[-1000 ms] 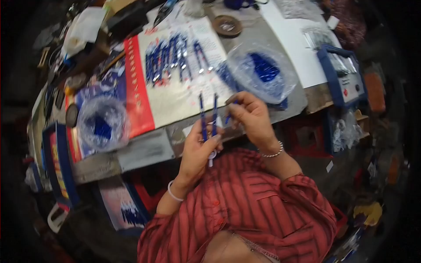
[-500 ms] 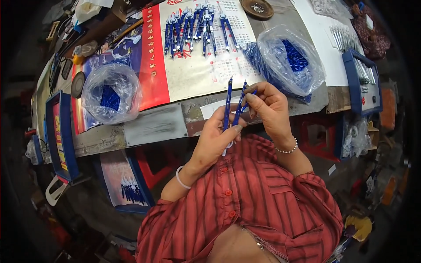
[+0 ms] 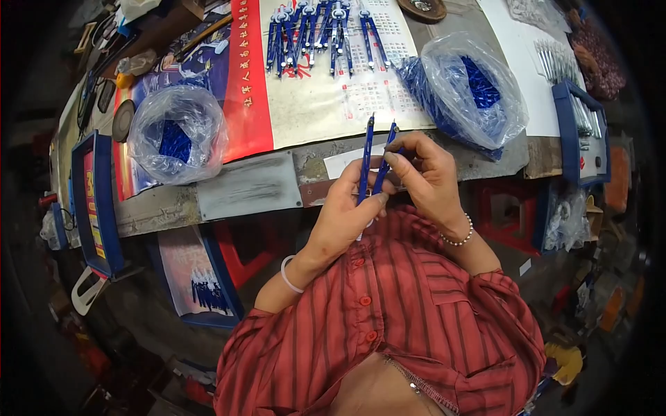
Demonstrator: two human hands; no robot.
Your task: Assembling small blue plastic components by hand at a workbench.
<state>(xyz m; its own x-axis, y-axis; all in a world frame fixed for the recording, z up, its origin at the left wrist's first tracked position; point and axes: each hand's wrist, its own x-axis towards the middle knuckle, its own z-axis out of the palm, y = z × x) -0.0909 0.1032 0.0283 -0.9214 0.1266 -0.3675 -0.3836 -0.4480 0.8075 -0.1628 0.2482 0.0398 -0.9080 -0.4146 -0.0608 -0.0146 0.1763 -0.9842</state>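
Observation:
My left hand (image 3: 341, 213) is closed around the lower part of a blue drawing compass (image 3: 366, 161), whose two slim legs point up and away from me, slightly apart. Its head end is mostly hidden in my palm, with a pale bit showing below the fingers. My right hand (image 3: 429, 175) has thumb and forefinger pinched at the upper part of the right leg. Whether a small part sits between those fingertips cannot be made out. Beyond my hands, several blue compasses with pale heads (image 3: 338, 31) lie in a row on a printed sheet (image 3: 298, 114).
Clear plastic bags of blue parts stand on the table, a left bag (image 3: 208, 135) and a right bag (image 3: 510, 114). A blue tray (image 3: 565, 132) with metal pieces is at the right edge. A round dish (image 3: 423, 8) lies at the back. An open drawer (image 3: 208, 263) holds more blue pieces.
The whole view has shifted a little, so the table things sit higher. My right fingertips have moved slightly along the right leg. My left hand keeps its hold on the compass.

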